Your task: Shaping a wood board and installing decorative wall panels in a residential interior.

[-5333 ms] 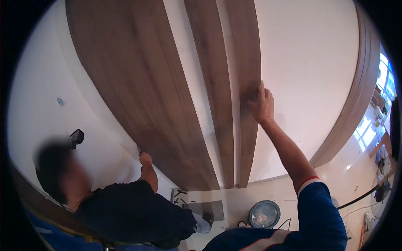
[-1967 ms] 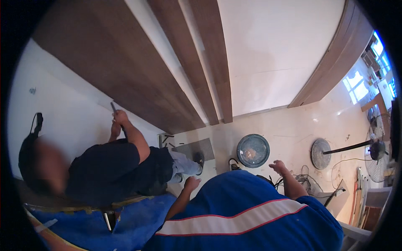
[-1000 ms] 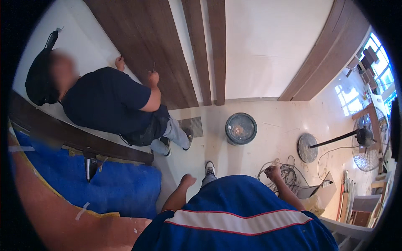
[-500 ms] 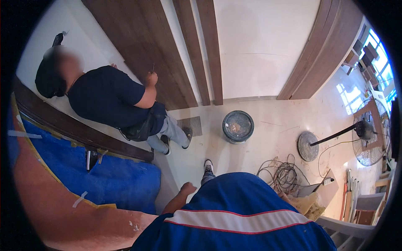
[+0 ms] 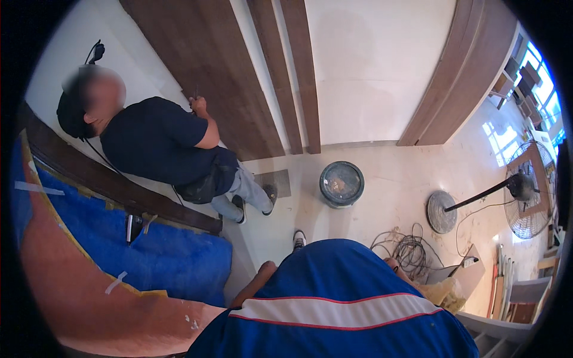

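Beside the blue shirt (image 5: pixel 346 280) I wear, my left hand (image 5: pixel 267 270) hangs low, partly covered by the cloth; its fingers do not show clearly. My right hand (image 5: pixel 392 263) barely peeks out past the shirt's other side, its fingers mostly hidden. Nothing can be made out in either hand. Close by my right forearm lies a crumpled yellowish plastic bag (image 5: pixel 446 292). My shoe (image 5: pixel 299 239) points forward on the pale floor. Ahead of it stands a dark round bucket (image 5: pixel 342 183) with whitish residue on top.
At the left, a co-worker (image 5: pixel 161 134) in a dark shirt faces brown wall panels (image 5: pixel 209 65), holding a slim tool. Blue sheeting (image 5: pixel 179 256) edges an orange-brown surface (image 5: pixel 77 274). To the right are a coiled cable (image 5: pixel 412 253), a pedestal fan (image 5: pixel 441 212) and leaning strips (image 5: pixel 503 274).
My left hand has drawn back toward the shirt, and a bit of my right hand has come out. The co-worker's hand with the tool has shifted left and up.
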The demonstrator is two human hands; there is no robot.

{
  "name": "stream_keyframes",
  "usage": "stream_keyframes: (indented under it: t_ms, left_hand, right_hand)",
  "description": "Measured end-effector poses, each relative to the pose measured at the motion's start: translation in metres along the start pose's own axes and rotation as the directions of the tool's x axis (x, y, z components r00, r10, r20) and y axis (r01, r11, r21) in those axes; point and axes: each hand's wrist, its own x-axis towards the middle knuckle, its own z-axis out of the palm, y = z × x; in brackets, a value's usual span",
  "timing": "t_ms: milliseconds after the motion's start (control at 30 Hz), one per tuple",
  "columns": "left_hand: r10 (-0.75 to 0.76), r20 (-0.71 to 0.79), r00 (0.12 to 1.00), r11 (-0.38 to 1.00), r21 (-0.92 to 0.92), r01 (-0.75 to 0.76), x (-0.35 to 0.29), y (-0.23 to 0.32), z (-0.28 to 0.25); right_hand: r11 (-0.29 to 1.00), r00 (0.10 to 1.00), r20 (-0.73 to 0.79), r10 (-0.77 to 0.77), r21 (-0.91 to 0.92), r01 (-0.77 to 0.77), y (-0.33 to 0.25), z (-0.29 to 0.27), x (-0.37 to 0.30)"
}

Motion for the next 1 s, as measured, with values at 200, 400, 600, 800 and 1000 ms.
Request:
stream_keyframes:
  t_ms: [200, 400, 600, 800, 1000]
  left_hand:
    - [0.184, -0.092, 0.979, 0.979, -0.071, -0.191, 0.016, 0.027, -0.037]
    - [0.038, 0.008, 0.999, 0.994, -0.104, -0.037, -0.016, 0.020, -0.059]
    - [-0.163, 0.127, 0.978, 0.986, -0.022, 0.167, -0.032, -0.004, -0.034]
    - [-0.144, 0.133, 0.981, 0.987, -0.045, 0.151, -0.032, -0.007, -0.022]
    - [-0.073, 0.098, 0.993, 0.995, -0.068, 0.080, -0.017, 0.007, -0.025]
  right_hand:
    - [0.994, 0.997, -0.051, -0.052, -0.098, 0.047, -0.004, -0.008, 0.011]
    - [0.983, 0.988, -0.049, -0.144, -0.121, 0.137, -0.003, 0.004, 0.013]
    - [0.976, 0.990, -0.071, -0.119, -0.191, 0.104, 0.005, 0.047, 0.016]
    - [0.998, 0.997, -0.056, 0.044, 0.037, -0.042, 0.010, 0.040, -0.005]
    - [0.783, 0.998, -0.052, -0.022, 0.620, 0.050, -0.013, -0.072, -0.029]
